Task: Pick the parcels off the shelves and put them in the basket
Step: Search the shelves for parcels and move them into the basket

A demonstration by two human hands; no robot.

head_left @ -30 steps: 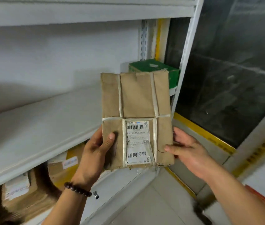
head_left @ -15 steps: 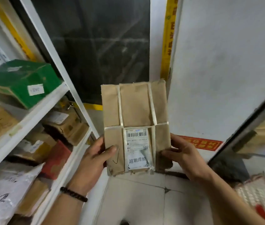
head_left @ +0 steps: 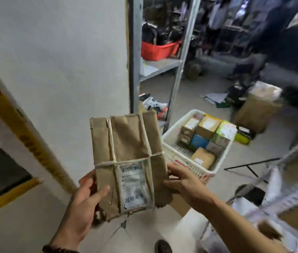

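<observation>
A flat brown paper parcel [head_left: 131,143], tied with white string and carrying a white barcode label, is held upright in front of me. My left hand [head_left: 84,201] grips its lower left corner, thumb on the front. My right hand [head_left: 183,181] holds its lower right edge. Behind and to the right, a white plastic basket [head_left: 219,161] stands on the floor with several boxed parcels in it, among them a blue one and a brown one.
A white wall [head_left: 62,61] fills the left. A grey metal rack [head_left: 177,73] with a red bin [head_left: 159,50] stands behind. A cardboard box [head_left: 259,108] sits on the floor at the right. A shelf unit [head_left: 294,194] with parcels is at the lower right.
The view has swung right, away from the shelves with the green box. The wall, the far rack and the basket have come into view. Both hands keep the same hold on the parcel.
</observation>
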